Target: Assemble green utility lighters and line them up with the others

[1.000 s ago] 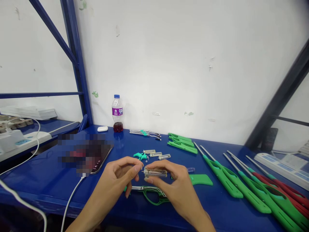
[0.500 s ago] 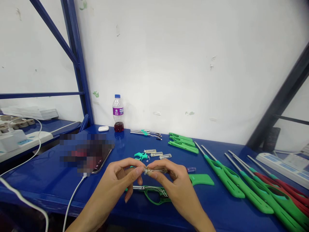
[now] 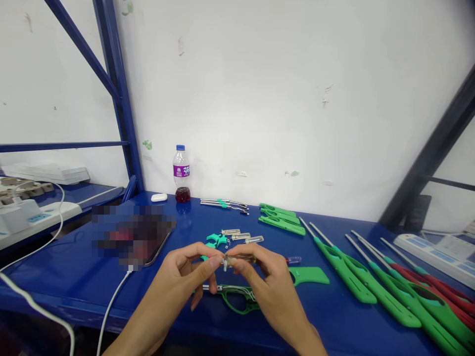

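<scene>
Between my two hands is a small clear plastic lighter fuel tank [image 3: 243, 257], its pale valve end toward the left. My right hand [image 3: 272, 277] is closed around the body of the tank and covers much of it. With thumb and index finger, my left hand [image 3: 185, 272] pinches at the valve end; the exact contact is partly hidden. Below them on the blue table [image 3: 178, 316] lies an opened green lighter housing [image 3: 241, 310] with a metal tube and wires. Several similar clear tanks [image 3: 241, 236] and teal triggers [image 3: 217, 241] lie just beyond my hands.
Green half shells [image 3: 282, 221] and metal rods with wires [image 3: 222, 203] lie near the wall. Assembled green lighters [image 3: 345, 272] and red ones [image 3: 438, 287] fill the right. A screwdriver [image 3: 294, 260], a bottle [image 3: 181, 175], a white case [image 3: 159, 197] and a cabled phone [image 3: 158, 252] also lie around.
The tank has turned slightly in my fingers, and its pale valve end now points more downward. Both hands stay in almost the same place.
</scene>
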### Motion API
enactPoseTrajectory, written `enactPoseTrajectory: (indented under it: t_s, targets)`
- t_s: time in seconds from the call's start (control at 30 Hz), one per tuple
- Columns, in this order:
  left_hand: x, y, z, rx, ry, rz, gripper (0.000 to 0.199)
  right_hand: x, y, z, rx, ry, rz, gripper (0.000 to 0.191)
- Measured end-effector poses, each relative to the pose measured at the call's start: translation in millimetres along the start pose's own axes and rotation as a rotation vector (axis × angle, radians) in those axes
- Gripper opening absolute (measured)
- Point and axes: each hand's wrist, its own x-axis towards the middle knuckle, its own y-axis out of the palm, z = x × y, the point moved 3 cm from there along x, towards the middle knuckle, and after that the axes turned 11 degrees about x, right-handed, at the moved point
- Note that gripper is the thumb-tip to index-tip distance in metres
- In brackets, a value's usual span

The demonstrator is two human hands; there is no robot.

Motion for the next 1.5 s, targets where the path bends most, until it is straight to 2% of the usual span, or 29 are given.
enactPoseTrajectory:
  t_s: [0.17, 0.5, 0.8, 1.23, 1.5]
  targets:
    - [-0.5, -2.5, -3.1, 0.149, -0.017, -0.059, 0.049, 0.6, -0.7, 0.7, -0.039, -0.023, -0.007, 0.015]
    - [-4.9, -0.2, -8.0, 0.265, 0.014, -0.116, 0.042, 0.3, -0.7, 1.9, -0.08, -0.012, -0.01, 0.017]
    - [-3.2, -2.4, -3.7, 0.313, -0.006, -0.03, 0.042, -1.2, -0.7, 1.7, -0.111, -0.006, 0.029, 0.021]
    - [-7.3, -1.2, -8.6, 0.247, 0.049, -0.04, 0.045, -0.8, 0.3, 3.7, -0.102, 0.022, 0.076, 0.027]
    - [-7.3, -1.6, -4.6, 0.251, 0.091, -0.034, 0.045, -0.7, 2.7, 3.5, -0.075, 0.046, 0.09, 0.027]
